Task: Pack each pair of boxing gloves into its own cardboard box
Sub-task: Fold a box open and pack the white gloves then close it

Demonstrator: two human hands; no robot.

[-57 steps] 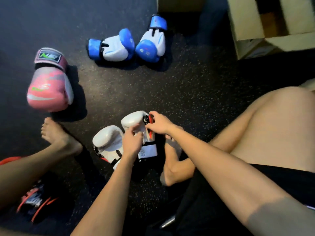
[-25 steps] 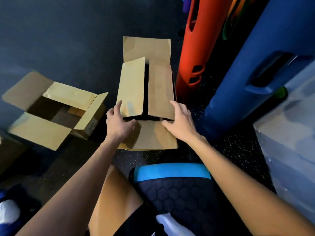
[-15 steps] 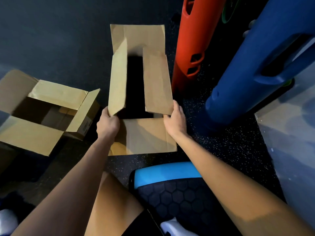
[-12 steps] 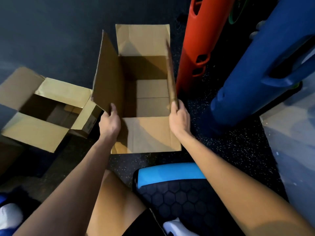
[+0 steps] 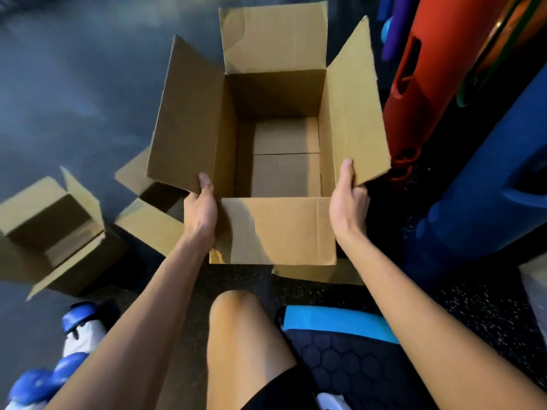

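An open cardboard box (image 5: pixel 275 232) fills the middle of the view, all its flaps spread and its inside bare. My left hand (image 5: pixel 199 211) grips the box at its near left corner, under the left flap. My right hand (image 5: pixel 347 202) grips the near right corner, thumb against the right flap. The box looks lifted off the floor. Blue and white boxing gloves (image 5: pixel 71 353) lie at the bottom left, partly hidden by my left arm.
Two more open cardboard boxes stand on the dark floor to the left, one (image 5: pixel 50 232) near the edge and another (image 5: pixel 148 208) behind my left hand. Red (image 5: pixel 429 84) and blue (image 5: pixel 488 202) padded bags stand close on the right. A blue-edged black cushion (image 5: pixel 355 359) lies by my knee.
I turned from the white gloves to this box, spread its side flaps open, and both hands have brought it up and nearer to me.
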